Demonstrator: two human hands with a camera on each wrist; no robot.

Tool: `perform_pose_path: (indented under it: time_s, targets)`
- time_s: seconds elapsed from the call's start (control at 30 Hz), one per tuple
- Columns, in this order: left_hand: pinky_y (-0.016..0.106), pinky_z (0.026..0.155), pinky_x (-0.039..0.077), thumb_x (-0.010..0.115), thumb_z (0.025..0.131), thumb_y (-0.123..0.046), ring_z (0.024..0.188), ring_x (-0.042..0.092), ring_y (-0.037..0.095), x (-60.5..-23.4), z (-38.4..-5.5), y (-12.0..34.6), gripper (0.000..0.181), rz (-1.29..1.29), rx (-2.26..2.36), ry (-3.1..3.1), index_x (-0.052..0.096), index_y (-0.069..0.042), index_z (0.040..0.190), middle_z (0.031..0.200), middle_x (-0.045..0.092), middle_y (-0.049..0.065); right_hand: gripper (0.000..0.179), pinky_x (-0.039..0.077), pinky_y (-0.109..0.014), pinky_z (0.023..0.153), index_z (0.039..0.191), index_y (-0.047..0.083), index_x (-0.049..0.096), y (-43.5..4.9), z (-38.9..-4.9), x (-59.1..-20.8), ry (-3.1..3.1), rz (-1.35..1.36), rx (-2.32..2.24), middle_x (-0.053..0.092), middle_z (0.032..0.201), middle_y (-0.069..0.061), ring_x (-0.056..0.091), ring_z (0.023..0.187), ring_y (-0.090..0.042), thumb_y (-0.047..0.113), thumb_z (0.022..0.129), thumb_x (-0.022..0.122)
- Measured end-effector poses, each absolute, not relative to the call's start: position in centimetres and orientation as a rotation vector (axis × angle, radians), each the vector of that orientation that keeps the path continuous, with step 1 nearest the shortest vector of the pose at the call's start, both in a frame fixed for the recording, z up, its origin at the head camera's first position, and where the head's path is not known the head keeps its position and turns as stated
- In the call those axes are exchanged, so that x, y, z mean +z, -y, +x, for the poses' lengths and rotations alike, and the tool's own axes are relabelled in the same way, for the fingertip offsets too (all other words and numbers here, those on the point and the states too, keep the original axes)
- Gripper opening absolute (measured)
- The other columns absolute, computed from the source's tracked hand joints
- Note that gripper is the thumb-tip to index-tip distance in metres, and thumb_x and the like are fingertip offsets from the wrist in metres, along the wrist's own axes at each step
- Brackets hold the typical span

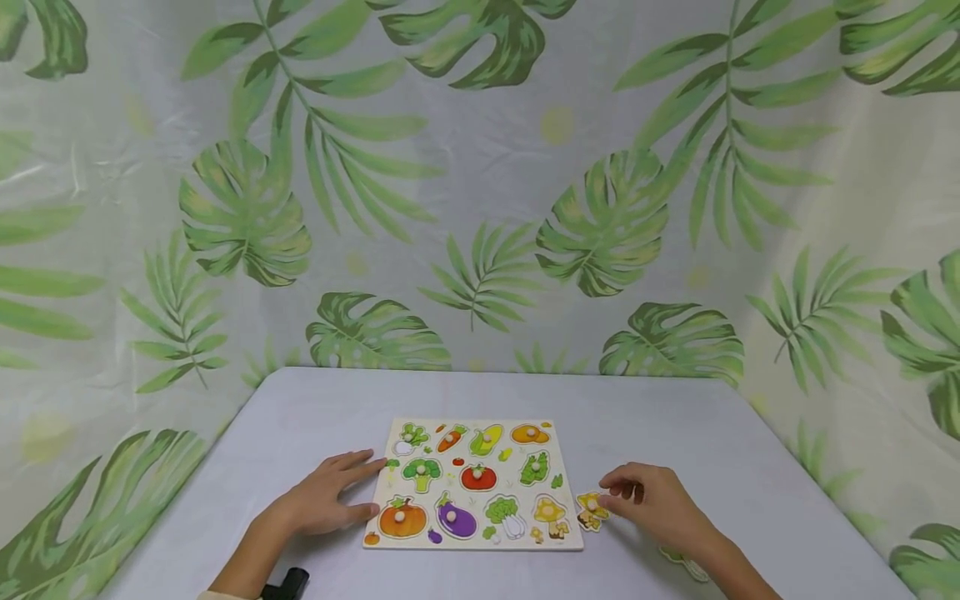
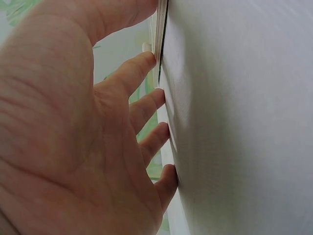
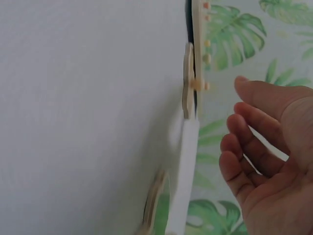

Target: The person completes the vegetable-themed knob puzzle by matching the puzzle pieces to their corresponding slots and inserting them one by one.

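A wooden vegetable puzzle board [image 1: 517, 544] lies flat on the table, several knobbed pieces set in it. My left hand [image 1: 326, 496] is at its left edge, fingers spread, with the thumb and index finger touching the board. In the left wrist view, the other fingertips of the left hand [image 2: 122, 132] rest on the tabletop. A yellow mushroom piece [image 1: 588, 518] with a knob lies beside the board's lower right corner. Just right of and above this mushroom piece [image 3: 188, 93], my right hand [image 3: 269, 142] hovers, fingers loosely bent and holding nothing.
A green and white piece [image 1: 686, 565] lies on the white table [image 1: 315, 408], partly hidden beneath my right forearm. The bok choy [image 1: 506, 515] and mushroom [image 1: 551, 510] pictures on the board carry no knob. Behind stands a leaf-patterned curtain [image 1: 480, 167].
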State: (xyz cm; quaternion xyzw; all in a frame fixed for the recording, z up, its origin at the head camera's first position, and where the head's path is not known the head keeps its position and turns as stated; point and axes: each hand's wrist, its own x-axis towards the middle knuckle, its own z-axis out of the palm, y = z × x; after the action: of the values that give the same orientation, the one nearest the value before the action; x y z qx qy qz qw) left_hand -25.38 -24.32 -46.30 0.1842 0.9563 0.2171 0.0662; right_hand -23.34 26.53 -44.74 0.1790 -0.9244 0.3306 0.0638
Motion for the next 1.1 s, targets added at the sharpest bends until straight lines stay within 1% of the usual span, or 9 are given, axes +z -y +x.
perform_pose_path:
  time_s: [0.1,0.2,0.4,0.5,0.63,0.77,0.87,0.97,1.1]
  targets:
    - [0.077,0.113,0.029,0.070,0.089,-0.056,0.150,0.032,0.047,-46.2,-25.5,24.3,0.074,0.553,0.662,-2.884,0.051,-0.025,0.153,0.163,0.041,0.012,0.021,0.048,-0.021,0.063,0.101,0.017,0.077,-28.0,-23.0,-44.4,2.825,0.478,0.935,0.066,0.084,0.012,0.052,0.073,0.001,0.033,0.088,0.082]
    - [0.077,0.113,0.029,0.070,0.089,-0.056,0.150,0.032,0.047,-46.2,-25.6,24.2,0.074,0.563,0.663,-2.886,0.051,-0.025,0.153,0.163,0.041,0.012,0.024,0.047,-0.021,0.062,0.101,0.016,0.077,-29.7,-22.6,-44.4,2.857,0.438,0.907,0.065,0.084,0.010,0.051,0.072,0.000,0.034,0.088,0.082]
    - [0.075,0.115,0.028,0.071,0.089,-0.056,0.151,0.032,0.046,-46.2,-25.5,24.3,0.074,0.554,0.666,-2.883,0.052,-0.025,0.153,0.163,0.041,0.012,0.024,0.048,-0.021,0.061,0.101,0.012,0.076,-33.0,-21.6,-45.5,2.883,0.430,0.927,0.063,0.084,0.007,0.051,0.070,0.002,0.033,0.091,0.079]
    - [0.076,0.115,0.028,0.071,0.089,-0.056,0.151,0.032,0.046,-46.1,-25.3,24.3,0.074,0.553,0.676,-2.879,0.052,-0.025,0.153,0.163,0.041,0.012,0.025,0.048,-0.021,0.061,0.102,0.013,0.076,-34.1,-21.2,-45.8,2.940,0.386,0.962,0.063,0.084,0.006,0.051,0.069,0.002,0.035,0.091,0.079]
    - [0.077,0.114,0.028,0.070,0.089,-0.056,0.150,0.031,0.047,-46.1,-25.2,24.3,0.074,0.552,0.680,-2.882,0.052,-0.025,0.153,0.163,0.040,0.012,0.027,0.046,-0.020,0.060,0.102,0.012,0.075,-35.3,-21.0,-45.9,3.048,0.397,1.050,0.061,0.080,0.006,0.050,0.067,0.002,0.036,0.091,0.078]
    - [0.077,0.114,0.028,0.070,0.089,-0.057,0.151,0.031,0.046,-46.2,-25.2,24.4,0.074,0.539,0.670,-2.885,0.051,-0.025,0.153,0.164,0.040,0.012,0.025,0.046,-0.022,0.059,0.105,0.008,0.074,-36.3,-20.9,-46.1,3.100,0.484,1.236,0.062,0.080,0.004,0.053,0.067,0.000,0.030,0.094,0.076]
    - [0.077,0.113,0.029,0.070,0.089,-0.057,0.150,0.032,0.047,-46.2,-25.2,24.4,0.074,0.538,0.669,-2.884,0.051,-0.025,0.153,0.163,0.040,0.012,0.026,0.047,-0.022,0.059,0.107,0.007,0.074,-36.6,-20.8,-46.2,3.105,0.489,1.323,0.063,0.081,0.003,0.055,0.068,-0.001,0.028,0.093,0.077]
    - [0.077,0.114,0.029,0.069,0.090,-0.057,0.150,0.032,0.047,-46.2,-25.3,24.3,0.074,0.543,0.669,-2.880,0.051,-0.025,0.153,0.163,0.040,0.013,0.023,0.048,-0.023,0.059,0.104,0.006,0.075,-36.9,-20.6,-46.3,3.097,0.501,1.360,0.064,0.079,0.003,0.056,0.068,-0.001,0.026,0.092,0.078]
    - [0.077,0.113,0.030,0.069,0.090,-0.056,0.150,0.032,0.047,-46.2,-25.3,24.4,0.074,0.555,0.660,-2.881,0.051,-0.024,0.153,0.163,0.041,0.012,0.017,0.047,-0.023,0.058,0.096,0.009,0.077,-37.4,-20.3,-46.5,3.094,0.541,1.358,0.067,0.077,0.006,0.055,0.067,0.000,0.025,0.093,0.077]
